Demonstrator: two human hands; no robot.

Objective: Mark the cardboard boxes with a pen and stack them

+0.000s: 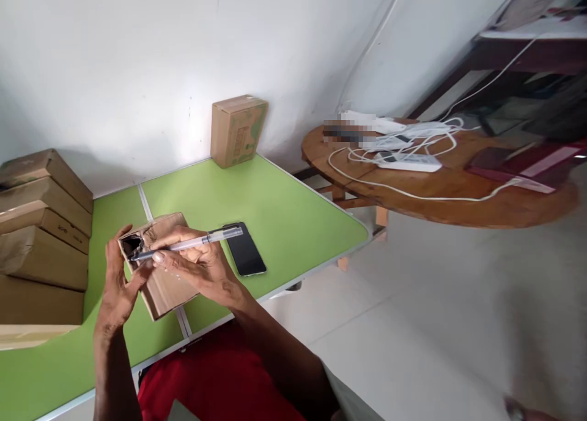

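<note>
A brown cardboard box (172,292) with a dark, ragged hole near its left corner is in front of me over the green table. My left hand (117,283) grips that box at its left end, fingers behind and thumb on the near side. In my right hand (206,265) is a pen (186,243) with a clear barrel, pinched between thumb and fingers. Its dark tip end lies at the edge of the hole; whether it touches the cardboard I cannot tell. Just beyond my right hand, a black smartphone (247,253) lies flat on the table.
Several cardboard boxes (50,259) are stacked at the left of the green table (298,225). Another box (238,133) stands at the back against the wall. To the right, a round wooden table (358,179) holds white power strips (408,161), tangled cables and a dark red item (518,167).
</note>
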